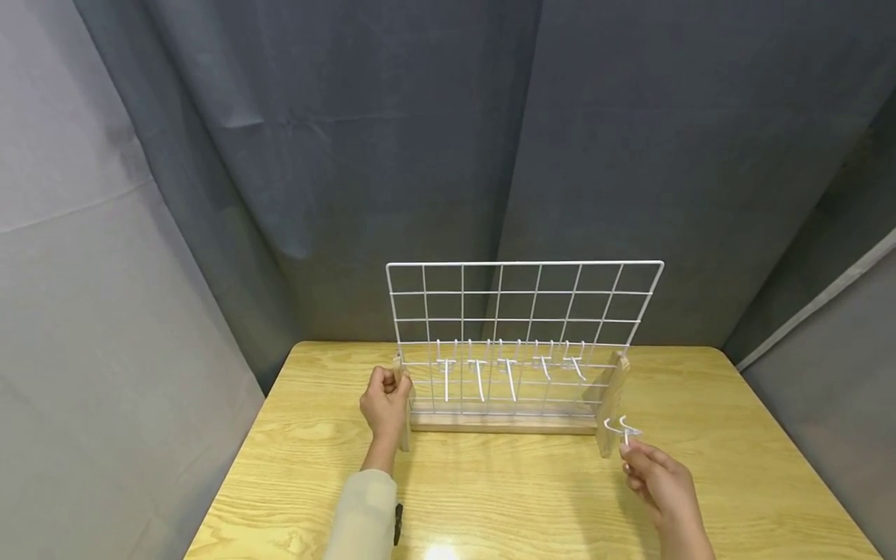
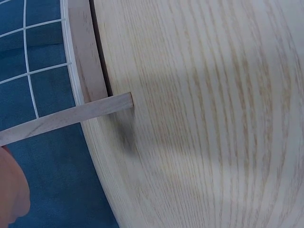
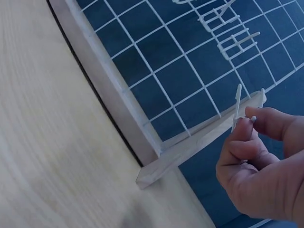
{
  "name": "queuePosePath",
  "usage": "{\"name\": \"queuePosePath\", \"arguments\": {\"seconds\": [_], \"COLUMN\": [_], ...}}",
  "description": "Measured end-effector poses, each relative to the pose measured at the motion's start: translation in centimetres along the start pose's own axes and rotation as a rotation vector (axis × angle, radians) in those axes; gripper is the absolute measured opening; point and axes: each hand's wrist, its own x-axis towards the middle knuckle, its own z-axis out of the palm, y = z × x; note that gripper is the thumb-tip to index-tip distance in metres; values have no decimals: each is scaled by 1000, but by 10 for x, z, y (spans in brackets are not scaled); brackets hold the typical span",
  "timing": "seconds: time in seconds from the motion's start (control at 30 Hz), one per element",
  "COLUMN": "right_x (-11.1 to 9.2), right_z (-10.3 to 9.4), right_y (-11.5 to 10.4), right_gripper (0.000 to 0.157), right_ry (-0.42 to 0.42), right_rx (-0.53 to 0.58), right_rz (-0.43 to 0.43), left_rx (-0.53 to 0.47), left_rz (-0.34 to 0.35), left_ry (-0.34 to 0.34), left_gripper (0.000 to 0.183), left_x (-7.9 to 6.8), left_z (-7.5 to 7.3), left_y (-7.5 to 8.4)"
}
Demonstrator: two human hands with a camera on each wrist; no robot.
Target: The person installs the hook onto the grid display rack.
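A white wire grid (image 1: 539,292) stands upright in a wooden frame. Several white wire hooks (image 1: 478,372) hang in a row across its lower half, their prongs jutting forward. My left hand (image 1: 387,400) grips the top of the frame's left wooden upright (image 2: 71,116), its fingers curled in at the edge. To the right of the frame, my right hand (image 1: 661,482) pinches a loose white hook (image 1: 626,428) by its prong, between thumb and fingers. That hook's two curved ends point up toward the grid. In the right wrist view, the hook (image 3: 238,102) overlaps the right wooden upright (image 3: 199,140).
The frame sits on a wood-grain table (image 1: 490,490), with a wooden crossbar (image 1: 504,423) joining its uprights low down. Behind the table hangs a dark grey curtain (image 1: 420,155). Lighter grey cloth (image 1: 105,311) hangs at the left.
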Motion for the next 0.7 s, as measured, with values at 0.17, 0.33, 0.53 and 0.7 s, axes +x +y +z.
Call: {"name": "queuePosePath", "arguments": {"seconds": [0.17, 0.33, 0.53, 0.7], "right_x": [4, 8, 14, 21], "right_z": [5, 11, 17, 19], "right_y": [-8, -17, -24, -26], "right_gripper": [14, 12, 14, 18], "right_ry": [-16, -79, -180, -227], "right_rx": [89, 169, 287, 384], "right_rz": [-4, -20, -44, -37], "left_rx": [2, 3, 13, 14], "left_rz": [-11, 0, 15, 16], "left_ry": [-10, -11, 3, 4], "left_gripper": [15, 15, 15, 15], "left_x": [0, 0, 0, 1], "left_z": [0, 0, 1, 2], "left_y": [0, -1, -3, -3]}}
